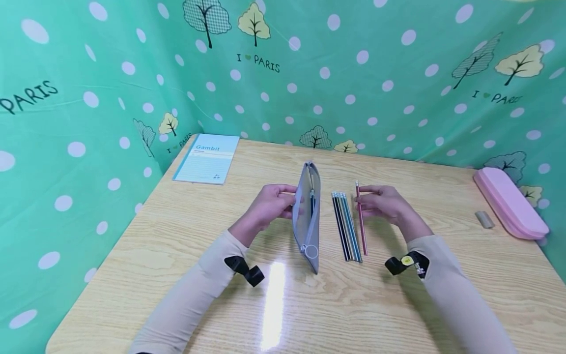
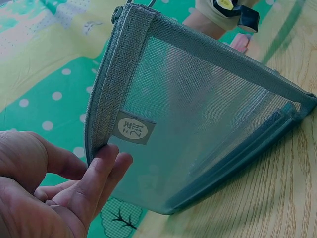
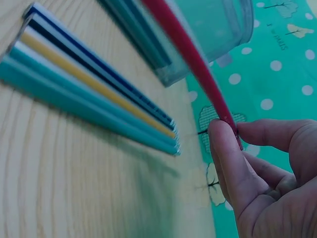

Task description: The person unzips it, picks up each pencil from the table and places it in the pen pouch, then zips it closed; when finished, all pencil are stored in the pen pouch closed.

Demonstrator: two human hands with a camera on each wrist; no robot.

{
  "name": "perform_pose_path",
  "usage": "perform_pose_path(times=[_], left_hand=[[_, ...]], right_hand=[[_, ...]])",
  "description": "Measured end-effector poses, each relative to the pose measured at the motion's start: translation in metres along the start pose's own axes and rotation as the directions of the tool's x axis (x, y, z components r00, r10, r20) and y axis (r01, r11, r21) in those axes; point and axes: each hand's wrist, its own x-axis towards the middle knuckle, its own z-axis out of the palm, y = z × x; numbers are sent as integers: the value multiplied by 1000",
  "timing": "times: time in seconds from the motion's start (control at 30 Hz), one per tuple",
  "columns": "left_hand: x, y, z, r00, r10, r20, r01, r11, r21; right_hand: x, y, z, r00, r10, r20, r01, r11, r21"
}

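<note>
As the left hand (image 1: 273, 202) pinches the pouch (image 1: 302, 219), best kept gaping, the right hand (image 1: 385, 203) pinches a red pencil (image 1: 362, 226) toward three o'clock.

Your left hand (image 1: 275, 204) grips the side of the grey mesh pouch (image 1: 305, 221), which stands upright with its zipped top gaping and a few dark pencils (image 1: 312, 201) inside. Just right of it you have a tight row of pencils (image 1: 347, 226), dark, yellow and teal, lying side by side with their ends nearly level. Your right hand (image 1: 381, 202) pinches a red pencil (image 1: 361, 219) near one end, just beside that row.
</note>
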Motion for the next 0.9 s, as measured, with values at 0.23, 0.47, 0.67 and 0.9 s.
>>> perform_pose_path(times=[0.23, 0.47, 0.67, 0.9], left_hand=[[0, 0, 0, 1000, -1, -3, 1, 1000, 6], [-1, 1, 0, 1000, -4, -11, 4, 1000, 7], [-1, 1, 0, 1000, -9, -16, 9, 1000, 22], [-1, 1, 0, 1000, -1, -12, 1, 1000, 31]], right_hand=[[-6, -9, 5, 997, -64, 32, 63, 998, 30], [-13, -19, 16, 993, -109, 51, 105, 992, 63], [-16, -25, 23, 991, -127, 52, 123, 990, 64], [-19, -30, 29, 988, -145, 51, 140, 986, 88]])
